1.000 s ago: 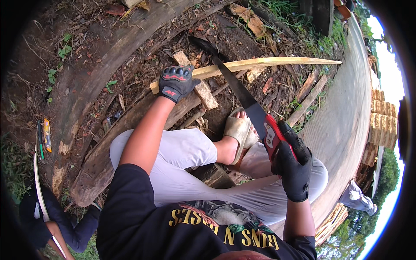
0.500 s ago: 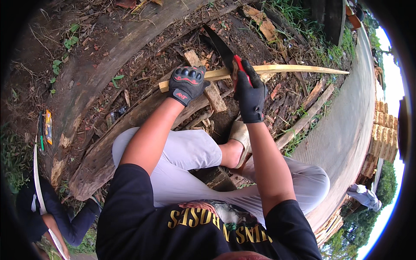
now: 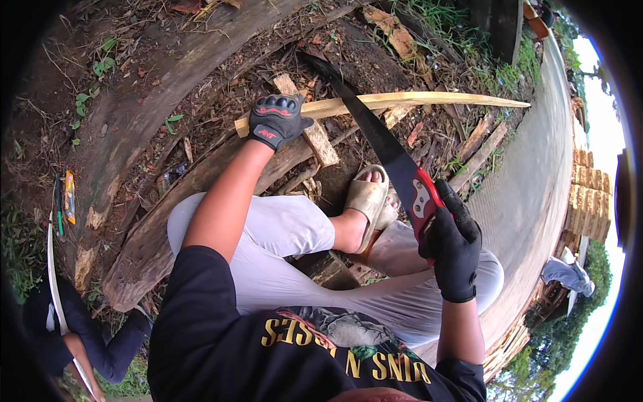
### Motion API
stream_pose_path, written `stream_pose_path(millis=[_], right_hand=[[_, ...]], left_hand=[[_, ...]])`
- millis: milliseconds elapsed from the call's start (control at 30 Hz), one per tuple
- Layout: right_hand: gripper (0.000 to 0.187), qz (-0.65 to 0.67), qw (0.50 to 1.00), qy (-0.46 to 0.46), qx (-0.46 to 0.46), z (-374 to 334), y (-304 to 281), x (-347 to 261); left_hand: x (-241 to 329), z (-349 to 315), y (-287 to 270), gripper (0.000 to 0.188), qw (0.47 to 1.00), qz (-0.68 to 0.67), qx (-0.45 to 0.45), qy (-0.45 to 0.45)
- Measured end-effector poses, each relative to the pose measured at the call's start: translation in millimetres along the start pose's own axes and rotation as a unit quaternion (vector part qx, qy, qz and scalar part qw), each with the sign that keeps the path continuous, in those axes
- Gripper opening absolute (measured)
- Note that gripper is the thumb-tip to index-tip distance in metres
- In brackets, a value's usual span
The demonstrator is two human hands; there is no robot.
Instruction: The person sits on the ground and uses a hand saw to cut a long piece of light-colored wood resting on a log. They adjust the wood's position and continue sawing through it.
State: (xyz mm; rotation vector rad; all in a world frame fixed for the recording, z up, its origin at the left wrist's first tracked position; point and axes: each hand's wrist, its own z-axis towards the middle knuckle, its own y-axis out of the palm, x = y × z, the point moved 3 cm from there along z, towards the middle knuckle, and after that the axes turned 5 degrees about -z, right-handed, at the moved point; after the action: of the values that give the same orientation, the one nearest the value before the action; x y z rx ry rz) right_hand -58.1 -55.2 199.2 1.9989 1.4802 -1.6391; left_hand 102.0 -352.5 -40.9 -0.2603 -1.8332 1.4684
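Note:
My left hand (image 3: pixel 277 119), in a black glove with hard knuckles, is closed around the near-left end of a long pale wooden strip (image 3: pixel 442 98). Beneath that end lies a short piece of wood (image 3: pixel 321 144), set crosswise over a log (image 3: pixel 221 208). A handsaw (image 3: pixel 383 142) with a dark blade and a red handle is in my gloved right hand (image 3: pixel 455 244), fingers wrapped round the handle. Its blade runs across the strip to the right of my left hand, the tip pointing to the far left. The teeth's contact with the wood cannot be made out.
My sandalled feet (image 3: pixel 365 208) are below the blade. Bark and wood scraps (image 3: pixel 475 144) litter the soil. At the lower left, another person (image 3: pixel 100 335) sits with a pale strip, near a yellow package (image 3: pixel 69 197). Stacked wood (image 3: pixel 589 201) stands at the right.
My right hand has drawn the saw back toward my body and to the right, so more of the blade shows on the near side of the strip. My left hand stays on the strip.

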Motion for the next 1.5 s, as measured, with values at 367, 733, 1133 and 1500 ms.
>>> stream_pose_path(millis=[367, 733, 1133, 1500], right_hand=[[0.048, -0.062, 0.998, -0.018, 0.007, 28.7, 45.0, 13.2], [0.046, 0.078, 0.989, -0.116, 0.042, 196.1, 158.4, 53.4], [0.048, -0.097, 0.994, -0.058, -0.010, 20.9, 30.9, 2.5], [0.048, -0.195, 0.979, -0.062, 0.004, -24.7, -8.5, -20.1]], left_hand=[[-8.9, -2.8, 13.6, 0.048, 0.998, 0.021, 0.047, 0.046], [-10.7, -2.2, 18.7, 0.048, 0.997, 0.027, 0.058, 0.040], [-7.8, 0.5, 7.9, 0.050, 0.999, 0.001, 0.031, 0.024], [12.2, -17.4, 11.8, 0.050, 0.999, 0.003, 0.014, 0.041]])
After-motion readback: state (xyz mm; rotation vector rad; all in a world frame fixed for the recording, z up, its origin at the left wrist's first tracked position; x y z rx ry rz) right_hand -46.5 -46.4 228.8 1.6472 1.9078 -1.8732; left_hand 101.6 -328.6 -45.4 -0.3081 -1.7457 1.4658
